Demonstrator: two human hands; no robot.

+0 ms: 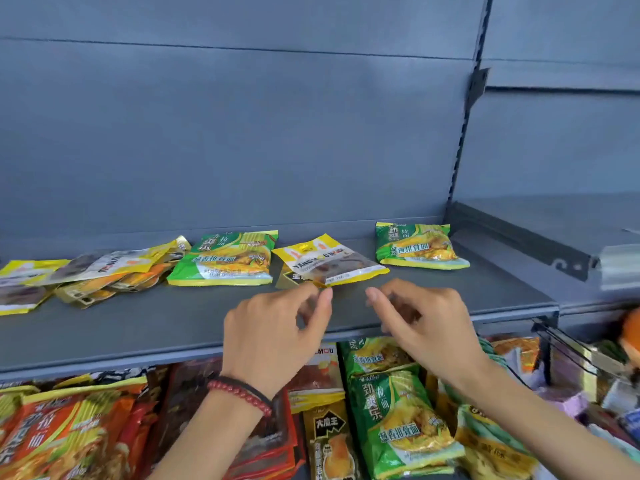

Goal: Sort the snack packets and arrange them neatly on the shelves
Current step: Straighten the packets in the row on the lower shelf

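A yellow snack packet with a clear window lies on the grey shelf, partly over a gold-and-black packet. My left hand, with bead bracelets on the wrist, pinches the yellow packet's near corner between thumb and forefinger. My right hand hovers just right of that corner with loosely curled fingers and holds nothing. One green noodle packet lies left of the yellow one and another green packet lies to its right. A loose pile of yellow and gold packets sits at the shelf's left.
The lower shelf under my arms is crowded with orange-red packets, green noodle packets and a black-gold packet. A bracket and neighbouring shelf adjoin on the right. A wire basket edge juts out at lower right.
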